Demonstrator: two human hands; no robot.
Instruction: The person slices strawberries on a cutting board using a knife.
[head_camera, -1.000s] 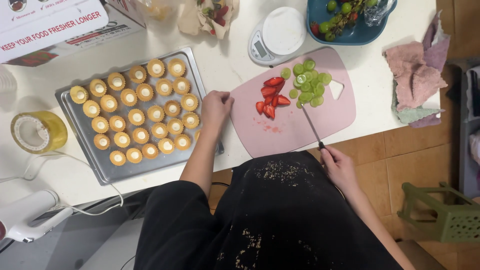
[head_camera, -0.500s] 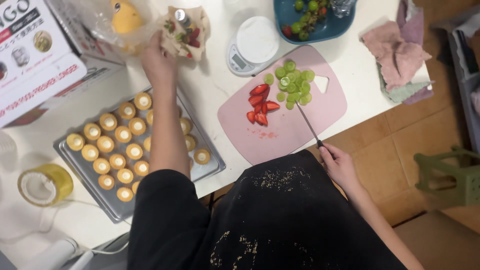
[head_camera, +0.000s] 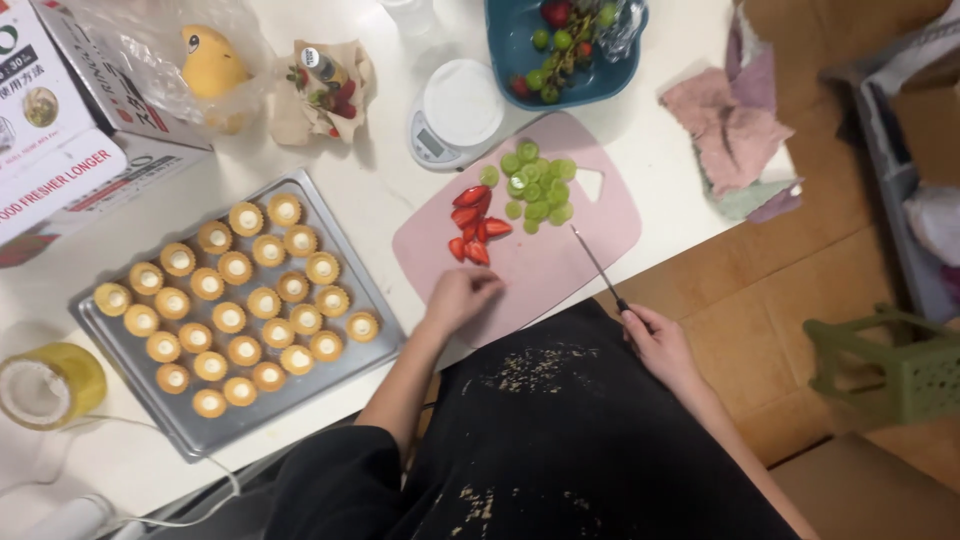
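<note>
A pink cutting board (head_camera: 545, 265) lies on the white table, with sliced strawberries (head_camera: 472, 225) and halved green grapes (head_camera: 535, 188) on it. My left hand (head_camera: 458, 298) rests on the board's near edge just below the strawberries, fingers curled; whether it holds anything is hidden. My right hand (head_camera: 658, 343) grips the handle of a small knife (head_camera: 598, 268) whose blade lies across the board's right side. A metal baking tray (head_camera: 340, 380) to the left carries several small tart shells (head_camera: 235, 308).
A blue bowl (head_camera: 520, 60) of grapes and strawberries and a white kitchen scale (head_camera: 455, 115) stand behind the board. A paper of strawberry tops (head_camera: 320, 90), a bagged yellow fruit (head_camera: 210, 65) and boxes (head_camera: 55, 140) sit at the back left. Cloths (head_camera: 735, 140) lie right; a yellow jar (head_camera: 50, 385) left.
My left hand went from the tray up to the strawberry paper at the back, then came down onto the cutting board. The right hand with the knife stayed put.
</note>
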